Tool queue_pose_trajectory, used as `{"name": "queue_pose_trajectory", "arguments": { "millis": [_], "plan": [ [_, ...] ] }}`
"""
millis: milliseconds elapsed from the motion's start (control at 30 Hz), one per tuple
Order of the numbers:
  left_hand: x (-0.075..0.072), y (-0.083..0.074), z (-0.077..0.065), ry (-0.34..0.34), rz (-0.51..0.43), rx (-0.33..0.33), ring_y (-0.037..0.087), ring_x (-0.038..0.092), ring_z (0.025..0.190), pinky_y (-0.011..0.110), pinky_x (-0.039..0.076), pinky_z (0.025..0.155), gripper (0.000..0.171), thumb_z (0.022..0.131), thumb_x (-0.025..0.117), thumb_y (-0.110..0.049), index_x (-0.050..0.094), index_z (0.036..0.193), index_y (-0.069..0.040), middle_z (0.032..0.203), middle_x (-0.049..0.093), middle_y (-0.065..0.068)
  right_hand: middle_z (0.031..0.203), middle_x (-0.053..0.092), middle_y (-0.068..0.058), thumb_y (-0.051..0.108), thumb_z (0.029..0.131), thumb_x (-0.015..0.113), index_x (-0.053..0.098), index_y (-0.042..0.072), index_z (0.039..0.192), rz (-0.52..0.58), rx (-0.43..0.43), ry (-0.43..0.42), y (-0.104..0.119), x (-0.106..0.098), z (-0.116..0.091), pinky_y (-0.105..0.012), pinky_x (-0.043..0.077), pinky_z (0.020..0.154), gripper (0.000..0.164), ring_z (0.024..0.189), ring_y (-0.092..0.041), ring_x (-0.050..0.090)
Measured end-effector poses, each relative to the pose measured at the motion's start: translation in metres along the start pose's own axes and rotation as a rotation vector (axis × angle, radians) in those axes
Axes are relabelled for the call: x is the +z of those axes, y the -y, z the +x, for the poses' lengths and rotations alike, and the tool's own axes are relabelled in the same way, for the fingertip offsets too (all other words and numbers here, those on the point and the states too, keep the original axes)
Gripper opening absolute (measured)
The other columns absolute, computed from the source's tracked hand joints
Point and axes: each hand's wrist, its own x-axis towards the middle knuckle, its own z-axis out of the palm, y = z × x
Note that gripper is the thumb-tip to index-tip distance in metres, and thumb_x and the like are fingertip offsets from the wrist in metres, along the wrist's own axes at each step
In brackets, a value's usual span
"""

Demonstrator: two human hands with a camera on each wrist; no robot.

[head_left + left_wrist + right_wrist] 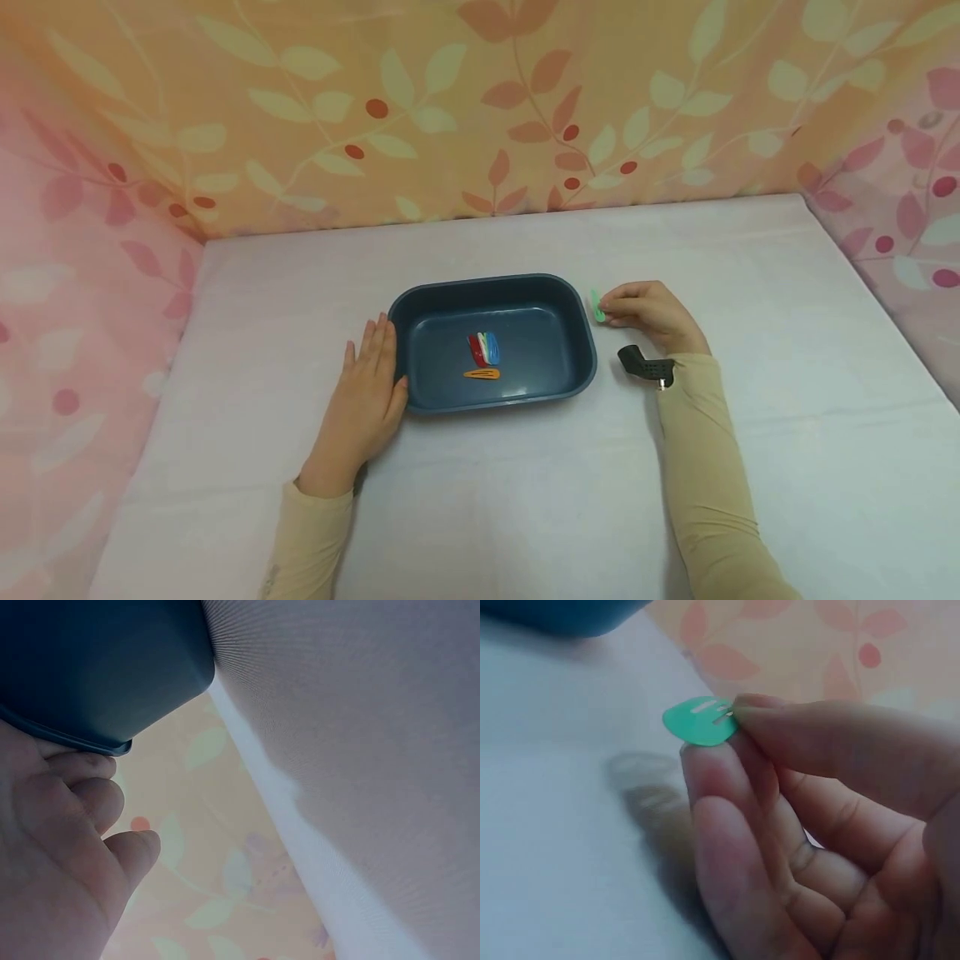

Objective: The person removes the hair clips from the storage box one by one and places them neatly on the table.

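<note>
A green snap hair clip (pixel 697 721) is pinched between the thumb and fingers of my right hand (pixel 651 313), just right of the blue tray. My left hand (pixel 363 387) lies with straight fingers along the left side of the dark blue tray (pixel 495 407); in the left wrist view its fingers touch the underside of the rim (pixel 90 742). Inside the tray, left of its middle, red (pixel 476 351), white and blue (pixel 492 348) hair clips lie side by side, with a sliver of green among them. An orange hair clip (pixel 482 374) lies crosswise just below them.
A white cloth (pixel 480 500) covers the table. Behind it hangs an orange curtain (pixel 420 100) with a leaf pattern, and pink patterned cloth (pixel 67 333) stands at both sides. A black camera mount (pixel 645 367) juts from the right sleeve toward the tray.
</note>
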Motion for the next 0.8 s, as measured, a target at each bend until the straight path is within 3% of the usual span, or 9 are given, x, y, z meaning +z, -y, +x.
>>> {"name": "queue_pose_trajectory", "arguments": {
  "millis": [167, 433, 800],
  "plan": [
    [0.000, 0.000, 0.000, 0.007, -0.002, 0.003, 0.038, 0.012, 0.141, 0.060, 0.013, 0.109, 0.066, 0.092, 0.045, -0.016, 0.018, 0.144, 0.013, 0.153, 0.013, 0.025, 0.079, 0.069, -0.002, 0.001, 0.086, 0.065, 0.071, -0.006, 0.090, -0.026, 0.020, -0.010, 0.001, 0.002, 0.001, -0.022, 0.054, 0.067, 0.010, 0.072, -0.011, 0.065],
    [-0.002, 0.001, -0.001, 0.013, 0.008, -0.001, 0.036, 0.009, 0.142, 0.060, 0.012, 0.109, 0.065, 0.093, 0.044, -0.016, 0.017, 0.145, 0.013, 0.155, 0.009, 0.023, 0.078, 0.068, 0.000, 0.000, 0.086, 0.063, 0.072, -0.002, 0.085, -0.082, 0.012, -0.028, 0.000, 0.004, 0.007, -0.020, 0.053, 0.065, 0.009, 0.071, -0.009, 0.063],
    [-0.001, -0.001, -0.002, 0.008, 0.004, -0.002, 0.038, 0.013, 0.141, 0.060, 0.012, 0.109, 0.065, 0.092, 0.044, -0.016, 0.018, 0.144, 0.013, 0.153, 0.013, 0.025, 0.075, 0.069, -0.002, 0.000, 0.086, 0.064, 0.063, -0.021, 0.099, -0.174, 0.017, -0.040, 0.002, 0.011, 0.007, -0.020, 0.053, 0.062, 0.024, 0.064, -0.007, 0.063]
  ]
}}
